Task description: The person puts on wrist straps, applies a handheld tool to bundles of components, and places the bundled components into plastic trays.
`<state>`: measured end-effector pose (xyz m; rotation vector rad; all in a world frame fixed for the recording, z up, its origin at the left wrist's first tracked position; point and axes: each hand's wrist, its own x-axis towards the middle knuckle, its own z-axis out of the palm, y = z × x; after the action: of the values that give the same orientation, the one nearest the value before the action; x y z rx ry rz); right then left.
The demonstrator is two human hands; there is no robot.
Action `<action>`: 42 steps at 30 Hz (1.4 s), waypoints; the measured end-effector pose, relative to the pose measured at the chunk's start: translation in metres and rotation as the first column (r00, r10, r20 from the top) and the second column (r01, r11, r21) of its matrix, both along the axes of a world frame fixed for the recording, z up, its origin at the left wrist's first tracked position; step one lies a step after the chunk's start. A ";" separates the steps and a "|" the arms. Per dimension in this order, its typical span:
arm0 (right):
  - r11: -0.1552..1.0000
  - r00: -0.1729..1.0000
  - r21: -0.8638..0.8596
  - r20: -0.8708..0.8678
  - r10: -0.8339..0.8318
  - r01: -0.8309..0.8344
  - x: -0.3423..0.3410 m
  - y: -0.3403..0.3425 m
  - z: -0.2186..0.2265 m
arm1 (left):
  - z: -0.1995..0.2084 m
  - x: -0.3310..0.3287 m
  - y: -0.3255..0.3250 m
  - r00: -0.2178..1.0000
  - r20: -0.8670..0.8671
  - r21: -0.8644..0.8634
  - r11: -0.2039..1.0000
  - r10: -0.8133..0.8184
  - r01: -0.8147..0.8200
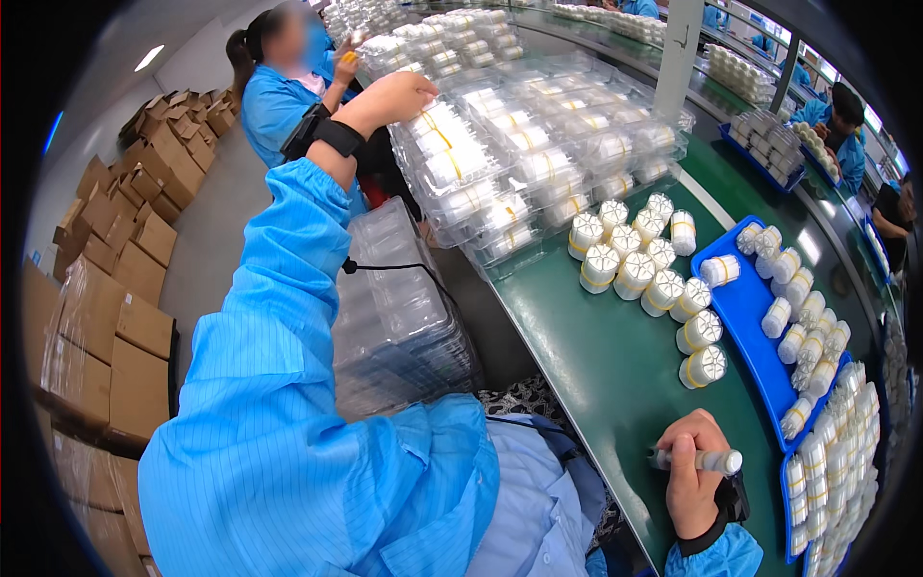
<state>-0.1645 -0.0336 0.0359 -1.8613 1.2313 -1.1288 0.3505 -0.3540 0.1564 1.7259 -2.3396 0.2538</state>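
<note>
My left hand (408, 94) reaches out to the far left corner of the stacked clear plastic trays (500, 226). Its fingers are bent down at the tray's edge, beside white bundles (437, 135) wrapped in yellow bands; what they grip is hidden. Low on the right, my right hand (694, 481) closes around a slim whitish cylinder (719, 462), held sideways above the green work surface (596, 385). Just beyond that hand, several white round bundles (635, 274) with spoked tops and yellow bands stand grouped, and one bundle (703, 367) leans on its side nearest to it.
Blue trays (750, 337) with more banded bundles line the right side. A metal post (679, 58) rises behind the clear trays. On the floor at left are a stack of empty clear trays (385, 298) and cardboard boxes (144, 356). A co-worker (274, 96) stands far left.
</note>
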 end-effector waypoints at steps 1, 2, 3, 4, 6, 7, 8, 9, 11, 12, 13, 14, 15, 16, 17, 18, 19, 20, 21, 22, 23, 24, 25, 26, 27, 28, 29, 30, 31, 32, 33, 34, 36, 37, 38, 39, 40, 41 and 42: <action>1.000 1.000 0.007 0.004 -0.003 0.003 -0.001 0.000 0.000 | 0.000 -0.002 0.002 0.999 -0.034 -0.056 0.998 0.026 -0.028; 1.000 1.000 0.007 0.005 -0.001 0.001 -0.001 0.001 0.000 | 0.001 -0.001 0.004 0.996 -0.067 -0.111 0.992 0.053 -0.060; 1.000 1.000 0.000 -0.003 0.006 -0.006 0.000 0.000 0.001 | 0.004 0.000 0.007 0.996 -0.067 -0.111 0.992 0.056 -0.063; 1.000 1.000 -0.007 -0.013 0.014 -0.014 0.000 0.000 0.002 | 0.007 0.002 0.011 0.997 -0.063 -0.134 0.990 0.037 -0.045; 1.000 1.000 0.013 -0.004 -0.005 0.005 0.000 0.002 0.003 | 0.012 -0.011 0.018 0.998 -0.058 -0.151 0.989 0.003 -0.012; 0.999 1.000 0.034 0.001 -0.028 0.028 0.000 0.003 0.004 | 0.013 -0.025 0.025 0.994 -0.105 -0.289 0.956 0.022 -0.051; 0.998 0.999 0.044 -0.003 -0.052 0.052 -0.001 0.004 0.004 | 0.016 -0.045 0.037 0.987 -0.156 -0.415 0.906 0.026 -0.089; 0.999 1.000 0.017 0.004 -0.027 0.027 -0.002 0.002 0.003 | 0.020 -0.062 0.056 0.979 -0.192 -0.485 0.874 -0.074 -0.029; 1.000 1.000 -0.028 0.020 0.006 -0.006 -0.001 -0.001 0.002 | 0.024 -0.102 0.106 0.930 -0.253 -0.526 0.844 -0.266 0.099; 0.997 0.999 -0.066 0.021 0.030 -0.029 -0.001 -0.005 -0.002 | 0.022 -0.125 0.129 0.888 -0.283 -0.508 0.842 -0.363 0.182; 0.995 0.999 -0.094 0.007 0.042 -0.041 0.000 -0.008 -0.003 | 0.014 -0.147 0.150 0.842 -0.330 -0.460 0.851 -0.427 0.252; 0.994 0.999 -0.097 -0.015 0.040 -0.041 -0.001 -0.008 -0.002 | 0.006 -0.172 0.170 0.786 -0.374 -0.421 0.846 -0.492 0.329; 0.992 0.999 -0.120 -0.007 0.033 -0.034 -0.001 -0.011 -0.004 | -0.003 -0.194 0.184 0.743 -0.345 -0.380 0.809 -0.573 0.448; 0.989 0.999 -0.142 0.002 0.033 -0.032 -0.001 -0.010 -0.006 | -0.011 -0.217 0.196 0.695 -0.317 -0.333 0.762 -0.646 0.556; 0.991 1.000 -0.132 -0.001 0.020 -0.020 -0.001 -0.009 -0.005 | -0.021 -0.237 0.206 0.661 -0.313 -0.339 0.731 -0.682 0.593; 0.992 1.000 -0.125 -0.008 0.018 -0.019 -0.001 -0.009 -0.004 | -0.031 -0.257 0.208 0.622 -0.305 -0.350 0.693 -0.721 0.631; 0.993 1.000 -0.118 -0.013 0.017 -0.019 -0.001 -0.008 -0.004 | -0.042 -0.277 0.206 0.604 -0.304 -0.349 0.676 -0.737 0.649; 0.993 1.000 -0.114 -0.015 -0.001 0.000 -0.004 -0.006 -0.004 | -0.054 -0.298 0.203 0.582 -0.305 -0.346 0.657 -0.754 0.670; 0.993 1.000 -0.117 -0.016 -0.011 0.009 -0.006 -0.006 -0.004 | -0.063 -0.318 0.201 0.574 -0.304 -0.345 0.649 -0.760 0.678; 0.993 1.000 -0.121 -0.024 0.005 -0.008 -0.001 -0.007 -0.003 | -0.071 -0.327 0.202 0.589 -0.294 -0.325 0.658 -0.753 0.679; 0.993 1.000 -0.122 -0.023 0.003 -0.006 -0.001 -0.006 -0.004 | -0.079 -0.341 0.201 0.591 -0.283 -0.301 0.655 -0.756 0.693; 0.991 1.000 -0.136 -0.007 0.004 -0.005 0.000 -0.006 -0.005 | -0.085 -0.353 0.202 0.591 -0.279 -0.303 0.654 -0.757 0.694; 0.989 1.000 -0.149 0.010 0.005 -0.004 0.000 -0.006 -0.005 | -0.091 -0.362 0.202 0.639 -0.225 -0.280 0.677 -0.736 0.681; 0.989 1.000 -0.151 0.013 0.006 -0.004 0.000 -0.005 -0.005 | -0.097 -0.370 0.203 0.683 -0.169 -0.255 0.701 -0.711 0.666; 0.988 1.000 -0.154 0.011 0.006 -0.005 0.000 -0.005 -0.005 | -0.102 -0.373 0.203 0.731 -0.099 -0.219 0.732 -0.675 0.646; 0.988 1.000 -0.157 0.010 0.009 -0.008 -0.001 -0.006 -0.006 | -0.106 -0.376 0.203 0.735 -0.096 -0.218 0.734 -0.672 0.643; 0.988 1.000 -0.156 0.015 0.013 -0.010 -0.001 -0.006 -0.006 | -0.110 -0.378 0.202 0.733 -0.074 -0.247 0.725 -0.676 0.643; 0.989 1.000 -0.151 0.020 0.008 -0.004 -0.001 -0.006 -0.006 | -0.113 -0.380 0.201 0.733 -0.051 -0.275 0.716 -0.678 0.642; 0.989 1.000 -0.146 0.024 0.004 0.000 -0.001 -0.006 -0.006 | -0.117 -0.381 0.200 0.738 -0.048 -0.272 0.720 -0.673 0.638; 0.989 0.999 -0.147 0.029 0.016 -0.012 -0.001 -0.006 -0.005 | -0.119 -0.381 0.198 0.712 -0.049 -0.346 0.680 -0.701 0.646; 0.991 1.000 -0.130 0.028 0.013 -0.009 -0.001 -0.006 -0.005 | -0.121 -0.380 0.197 0.684 -0.047 -0.419 0.636 -0.728 0.648; 0.994 1.000 -0.113 0.027 0.010 -0.007 -0.001 -0.006 -0.006 | -0.122 -0.379 0.196 0.694 -0.044 -0.418 0.644 -0.719 0.641; 0.994 1.000 -0.113 0.024 0.018 -0.015 -0.002 -0.006 -0.008 | -0.123 -0.380 0.193 0.654 -0.072 -0.361 0.631 -0.753 0.686; 0.995 1.000 -0.103 0.025 0.009 -0.007 -0.003 -0.006 -0.008 | -0.122 -0.379 0.192 0.647 -0.084 -0.340 0.632 -0.758 0.696; 0.996 1.000 -0.093 0.024 0.003 -0.001 -0.002 -0.006 -0.008 | -0.122 -0.378 0.192 0.654 -0.083 -0.341 0.638 -0.752 0.690; 0.994 1.000 -0.105 0.014 0.005 -0.004 -0.002 -0.006 -0.008 | -0.122 -0.378 0.193 0.638 -0.048 -0.350 0.611 -0.768 0.710; 0.994 1.000 -0.108 0.013 0.013 -0.012 -0.002 -0.006 -0.007 | -0.121 -0.378 0.195 0.621 -0.011 -0.357 0.583 -0.784 0.730; 0.992 1.000 -0.124 0.012 0.014 -0.013 -0.001 -0.008 -0.006 | -0.124 -0.380 0.194 0.606 -0.017 -0.357 0.571 -0.795 0.739; 0.990 1.000 -0.141 0.011 0.016 -0.014 -0.001 -0.008 -0.006 | -0.126 -0.380 0.194 0.613 -0.012 -0.362 0.575 -0.790 0.734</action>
<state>-0.1657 -0.0420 0.0302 -1.9607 1.1551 -1.2460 -0.0295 -0.1597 0.0300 0.4369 -2.4780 0.2837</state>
